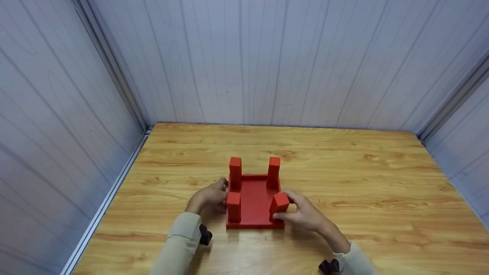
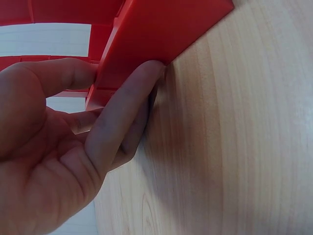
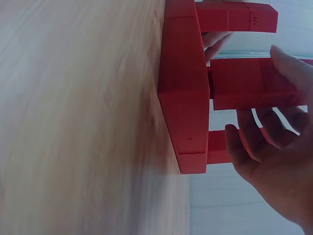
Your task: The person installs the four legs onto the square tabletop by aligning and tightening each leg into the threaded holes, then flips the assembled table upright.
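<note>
A red base (image 1: pixel 254 202) with a raised rim lies on the table, block-like red legs standing up at its corners like a small upturned stool. My left hand (image 1: pixel 212 195) holds the base's left side; in the left wrist view the thumb touches the rim and a finger lies along the outer wall (image 2: pixel 161 29). With thumb and fingers, my right hand (image 1: pixel 305 214) grips the near right leg (image 1: pixel 280 202), which sits twisted relative to the others. In the right wrist view a narrow gap shows between this leg (image 3: pixel 244 83) and the base.
The wood-grain table (image 1: pixel 363 172) stretches out on both sides of the red piece. Pale panel walls (image 1: pixel 259 65) close off the back and sides. Each wrist carries a small black device (image 1: pixel 205 235).
</note>
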Demonstrator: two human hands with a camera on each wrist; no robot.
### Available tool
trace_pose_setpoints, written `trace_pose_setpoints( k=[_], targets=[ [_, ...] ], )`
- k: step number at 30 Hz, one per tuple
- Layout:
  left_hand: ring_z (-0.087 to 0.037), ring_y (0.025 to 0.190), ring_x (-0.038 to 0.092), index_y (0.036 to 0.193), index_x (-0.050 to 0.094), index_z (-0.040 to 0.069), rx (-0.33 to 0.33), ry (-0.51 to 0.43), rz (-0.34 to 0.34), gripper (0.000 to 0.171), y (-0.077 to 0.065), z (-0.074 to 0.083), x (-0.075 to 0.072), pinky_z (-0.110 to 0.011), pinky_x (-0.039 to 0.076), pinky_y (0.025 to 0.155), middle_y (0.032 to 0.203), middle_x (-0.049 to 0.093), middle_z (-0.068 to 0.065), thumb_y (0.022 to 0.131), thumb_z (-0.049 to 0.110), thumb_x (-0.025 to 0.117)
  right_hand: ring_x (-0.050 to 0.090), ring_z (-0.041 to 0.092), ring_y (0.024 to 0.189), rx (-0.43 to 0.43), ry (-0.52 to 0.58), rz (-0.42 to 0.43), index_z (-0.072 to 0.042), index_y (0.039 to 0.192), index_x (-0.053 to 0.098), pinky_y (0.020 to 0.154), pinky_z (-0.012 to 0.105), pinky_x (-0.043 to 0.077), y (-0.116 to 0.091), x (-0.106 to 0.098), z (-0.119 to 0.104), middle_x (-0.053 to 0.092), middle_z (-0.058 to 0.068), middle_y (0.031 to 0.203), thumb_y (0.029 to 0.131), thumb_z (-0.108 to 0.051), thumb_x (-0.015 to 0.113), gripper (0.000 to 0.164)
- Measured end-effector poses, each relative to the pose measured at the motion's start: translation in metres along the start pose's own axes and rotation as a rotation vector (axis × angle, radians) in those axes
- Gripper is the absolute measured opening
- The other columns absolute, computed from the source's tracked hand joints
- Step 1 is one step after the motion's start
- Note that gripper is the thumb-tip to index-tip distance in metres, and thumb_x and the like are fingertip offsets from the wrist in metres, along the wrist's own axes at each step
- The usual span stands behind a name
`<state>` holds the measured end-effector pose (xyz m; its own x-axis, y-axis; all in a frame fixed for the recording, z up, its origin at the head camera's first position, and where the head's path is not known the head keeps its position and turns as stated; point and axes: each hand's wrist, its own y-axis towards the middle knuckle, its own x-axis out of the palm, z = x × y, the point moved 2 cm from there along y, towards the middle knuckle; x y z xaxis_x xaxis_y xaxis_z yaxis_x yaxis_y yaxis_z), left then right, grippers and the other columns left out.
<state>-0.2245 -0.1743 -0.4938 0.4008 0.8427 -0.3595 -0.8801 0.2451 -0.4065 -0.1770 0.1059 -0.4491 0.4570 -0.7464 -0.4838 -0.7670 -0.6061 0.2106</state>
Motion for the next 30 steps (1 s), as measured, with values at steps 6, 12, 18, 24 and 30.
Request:
trace_pose_setpoints(
  k=[6, 12, 18, 24, 30],
  targets=[
    [-0.021, 0.070, 0.051, 0.120, 0.043, 0.002, 0.016, 0.025, 0.003, 0.028, 0.000, 0.000, 0.000, -0.031, 0.048, 0.059, 0.086, 0.048, -0.009, 0.092, 0.002, 0.049, 0.057, 0.009, 0.106, -0.008, 0.013, -0.018, -0.008, 0.121, 0.057, 0.093, 0.028, 0.047, -0.001, 0.001, 0.011, 0.062, 0.009, 0.112, 0.083, -0.014, 0.074, 0.042],
    [-0.021, 0.070, 0.050, 0.120, 0.043, 0.003, 0.020, 0.037, 0.000, 0.028, -0.001, 0.000, 0.000, -0.031, 0.046, 0.059, 0.083, 0.048, -0.009, 0.092, 0.002, 0.048, 0.053, 0.016, 0.120, -0.027, 0.179, -0.161, -0.005, 0.134, 0.047, 0.103, 0.028, 0.041, -0.001, 0.000, 0.036, 0.054, 0.022, 0.129, 0.089, -0.005, 0.065, 0.049],
    [-0.021, 0.071, 0.050, 0.120, 0.043, 0.003, 0.006, 0.032, -0.003, 0.028, 0.000, 0.000, 0.000, -0.031, 0.046, 0.058, 0.087, 0.048, -0.010, 0.092, 0.001, 0.047, 0.045, 0.024, 0.132, -0.082, 0.418, -0.294, 0.000, 0.143, 0.035, 0.106, 0.027, 0.040, 0.000, -0.005, 0.041, 0.041, 0.027, 0.143, 0.093, 0.003, 0.053, 0.053],
    [-0.021, 0.072, 0.050, 0.120, 0.043, 0.004, 0.003, 0.039, -0.007, 0.028, 0.001, -0.001, 0.000, -0.031, 0.045, 0.058, 0.090, 0.047, -0.010, 0.092, 0.002, 0.048, 0.048, 0.018, 0.129, -0.023, 0.439, -0.318, 0.001, 0.142, 0.039, 0.106, 0.031, 0.040, 0.001, -0.008, 0.044, 0.045, 0.025, 0.141, 0.093, 0.003, 0.052, 0.051],
    [-0.021, 0.073, 0.050, 0.119, 0.043, 0.004, 0.008, 0.065, 0.002, 0.029, 0.001, 0.000, -0.001, -0.030, 0.044, 0.060, 0.090, 0.048, -0.010, 0.091, 0.002, 0.049, 0.050, 0.016, 0.126, -0.002, 0.372, -0.284, 0.002, 0.141, 0.040, 0.104, 0.034, 0.043, 0.001, -0.007, 0.044, 0.044, 0.030, 0.138, 0.092, 0.000, 0.057, 0.051]
  ],
)
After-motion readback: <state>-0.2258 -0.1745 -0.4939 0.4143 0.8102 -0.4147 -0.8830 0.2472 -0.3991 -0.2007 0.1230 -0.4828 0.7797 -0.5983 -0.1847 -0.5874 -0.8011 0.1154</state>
